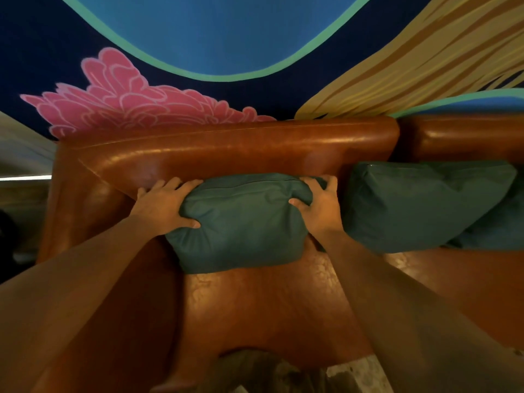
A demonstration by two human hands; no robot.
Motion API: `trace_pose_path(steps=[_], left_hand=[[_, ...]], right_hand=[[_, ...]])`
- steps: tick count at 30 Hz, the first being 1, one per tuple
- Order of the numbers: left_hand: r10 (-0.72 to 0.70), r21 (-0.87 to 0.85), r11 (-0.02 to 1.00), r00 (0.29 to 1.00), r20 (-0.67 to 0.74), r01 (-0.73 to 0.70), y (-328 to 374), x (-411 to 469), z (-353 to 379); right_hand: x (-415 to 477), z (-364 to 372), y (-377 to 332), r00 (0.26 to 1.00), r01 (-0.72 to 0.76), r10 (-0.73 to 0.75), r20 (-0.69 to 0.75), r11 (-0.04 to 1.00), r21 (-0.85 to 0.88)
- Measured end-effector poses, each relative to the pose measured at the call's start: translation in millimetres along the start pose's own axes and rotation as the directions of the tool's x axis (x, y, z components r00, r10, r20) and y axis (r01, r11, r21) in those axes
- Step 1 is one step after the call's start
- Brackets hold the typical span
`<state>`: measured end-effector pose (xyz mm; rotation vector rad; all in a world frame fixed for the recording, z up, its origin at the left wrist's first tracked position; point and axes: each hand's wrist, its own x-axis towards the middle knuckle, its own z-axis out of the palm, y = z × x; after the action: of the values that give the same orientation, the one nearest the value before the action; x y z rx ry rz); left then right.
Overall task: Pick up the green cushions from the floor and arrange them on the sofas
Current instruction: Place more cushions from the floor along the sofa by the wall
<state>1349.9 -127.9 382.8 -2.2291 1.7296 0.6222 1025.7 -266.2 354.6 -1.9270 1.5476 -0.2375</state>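
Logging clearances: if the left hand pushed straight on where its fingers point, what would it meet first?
Probably the leather sofa backrest, right beyond the fingers of the left hand; contact unclear.

At twelve o'clock, a dark navy painted wall mural [37, 38], crossed by a broad blue wave edged in green [215, 29]. Toward ten o'clock, a pink ruffled bloom outlined in paler pink [119, 103]; toward one o'clock, slanting ochre and yellow streaks [411, 58]. Across the centre, a glossy brown leather sofa [226, 148] with a rounded backrest, set against the mural, streaked with warm highlights. At three o'clock, a second brown leather sofa section [467, 137], just beside the first. At nine o'clock, a thin bright strip of light [25, 178]. At six o'clock, pale grey speckled floor [357, 373], dimly lit.
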Motion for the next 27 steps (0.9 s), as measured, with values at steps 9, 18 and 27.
trace_pose_path(steps=[9,18,27], left_hand=[[0.042,0.124,0.992,0.973,-0.228,-0.014,31.6,-15.8,14.0],[0.045,0.085,0.996,0.911,-0.409,-0.011,49.2,-25.1,26.2],[-0.106,-0.008,0.994,0.954,-0.282,0.108,32.0,-40.5,53.6]], right_hand=[[4.8,-31.3,0.7,0.980,-0.060,0.106,0.167,0.964,-0.258],[-14.8,-26.4,5.3,0.933,-0.206,0.290,0.214,0.916,-0.345],[-61.5,15.1,-16.2,0.986,0.132,-0.162,-0.032,0.889,-0.439]])
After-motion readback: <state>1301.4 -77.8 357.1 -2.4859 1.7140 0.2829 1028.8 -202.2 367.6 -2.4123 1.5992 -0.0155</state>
